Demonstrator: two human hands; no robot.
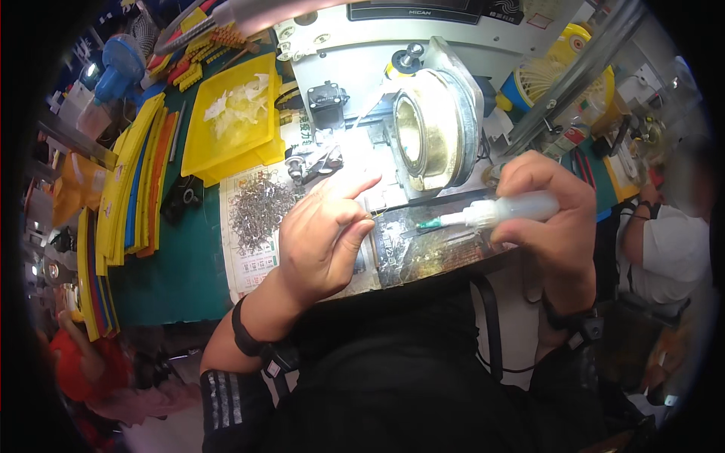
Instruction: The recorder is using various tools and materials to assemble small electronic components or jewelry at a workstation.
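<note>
My left hand is closed in a pinch, thumb against forefinger, on a tiny piece too small to name. In my right hand lies a translucent squeeze bottle, held on its side, with its white nozzle and green tip pointing left toward the pinching fingers. A gap separates that tip from my left fingertips. Both hands are above a worn, stained work surface. Next to my left hand, a heap of small thin metal pieces is spread on a printed paper sheet.
Beyond my hands stands a pale machine with a round metal ring under bright light. A yellow bin with whitish plastic pieces and stacked coloured strips are at the left. A person in a white top sits at the right; someone in red is lower left.
</note>
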